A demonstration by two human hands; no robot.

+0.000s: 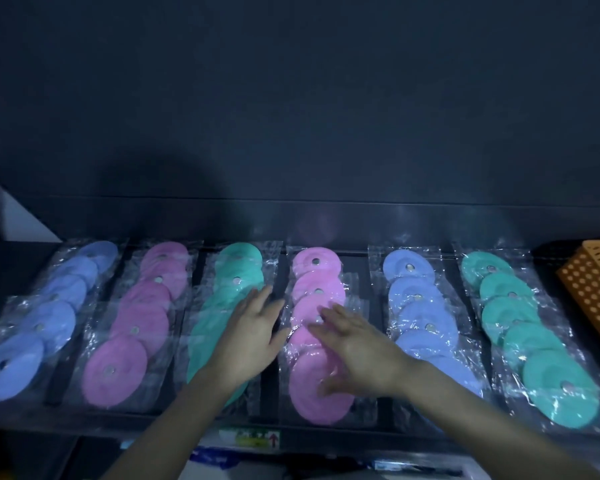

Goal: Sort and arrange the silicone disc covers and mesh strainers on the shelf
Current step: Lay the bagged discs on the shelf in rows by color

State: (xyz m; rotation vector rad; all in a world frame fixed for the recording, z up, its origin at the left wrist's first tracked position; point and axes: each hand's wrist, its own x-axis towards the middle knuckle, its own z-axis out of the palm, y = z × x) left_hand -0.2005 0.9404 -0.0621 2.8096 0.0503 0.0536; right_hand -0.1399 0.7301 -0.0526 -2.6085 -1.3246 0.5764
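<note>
Several rows of silicone disc covers in clear plastic bags lie front to back on a dark shelf (361,265). From the left they are a blue row (39,327), a pink row (136,327), a green row (232,271), a pink row (317,268), a blue row (416,299) and a green row (520,317). My left hand (250,337) lies flat, fingers straight, over the middle green row. My right hand (354,344) spreads open over the middle pink row, with its thumb near the front disc. No mesh strainers show.
An orange perforated basket (593,296) stands at the shelf's right end. A dark wall (291,98) rises behind the shelf. Below the front edge a lower level holds packaged goods with a green label (253,439).
</note>
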